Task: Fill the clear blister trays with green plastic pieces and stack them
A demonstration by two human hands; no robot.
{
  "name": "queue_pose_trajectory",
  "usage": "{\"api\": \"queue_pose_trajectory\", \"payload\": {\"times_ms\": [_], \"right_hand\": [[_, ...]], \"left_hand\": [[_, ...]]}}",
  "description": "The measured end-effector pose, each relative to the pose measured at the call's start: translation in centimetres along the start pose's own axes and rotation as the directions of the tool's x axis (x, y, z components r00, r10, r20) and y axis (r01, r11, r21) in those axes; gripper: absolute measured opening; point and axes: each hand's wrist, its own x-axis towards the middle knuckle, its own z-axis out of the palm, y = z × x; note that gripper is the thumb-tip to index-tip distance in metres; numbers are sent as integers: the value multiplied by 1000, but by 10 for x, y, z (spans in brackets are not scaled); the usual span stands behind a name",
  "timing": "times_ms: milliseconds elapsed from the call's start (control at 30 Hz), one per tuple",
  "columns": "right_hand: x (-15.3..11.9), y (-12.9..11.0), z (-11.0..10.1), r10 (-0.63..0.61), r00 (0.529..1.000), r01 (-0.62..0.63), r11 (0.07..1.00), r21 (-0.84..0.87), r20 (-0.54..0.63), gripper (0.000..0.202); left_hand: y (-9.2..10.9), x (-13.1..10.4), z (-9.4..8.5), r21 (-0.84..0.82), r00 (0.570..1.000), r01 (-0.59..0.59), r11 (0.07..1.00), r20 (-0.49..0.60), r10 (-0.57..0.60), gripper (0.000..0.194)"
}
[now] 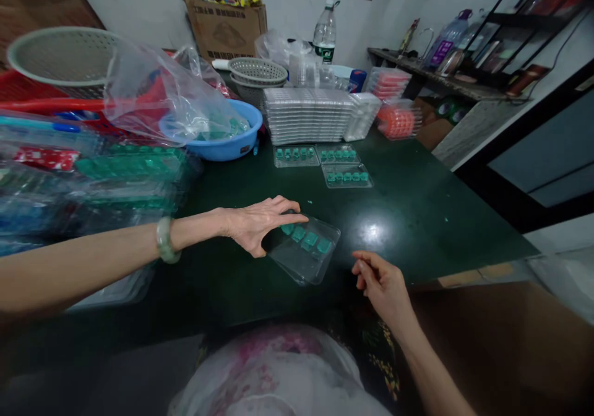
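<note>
Over the near middle of the table, my left hand point(260, 221) reaches across a clear plastic blister tray point(304, 273) and grips its left end between thumb and fingers. Several green translucent pieces point(310, 240) sit in a row in that tray; my fingers hide part of the row. The tray looks doubled, with a second clear edge below it. To the right of the tray, apart from it, my right hand point(380, 280) hangs with loosely bent fingers and nothing visible in them. Farther back lie three similar filled trays point(347, 176).
Stacked clear trays point(309, 116) stand at the back, beside a blue basin point(227, 150) with green pieces and a plastic bag point(153, 94). Packed green goods point(130, 165) pile up on the left. Orange packs point(399, 119) stand at the table's back right.
</note>
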Motion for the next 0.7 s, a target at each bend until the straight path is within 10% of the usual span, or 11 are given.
{"api": "queue_pose_trajectory", "payload": {"times_ms": [300, 700], "right_hand": [[0, -11, 14, -21, 995, 44, 972, -230, 103, 34], [9, -26, 41, -81, 987, 144, 836, -529, 140, 32]], "left_hand": [[-5, 7, -3, 16, 986, -53, 998, 156, 50, 113], [-1, 15, 13, -12, 989, -101, 995, 107, 102, 117]]}}
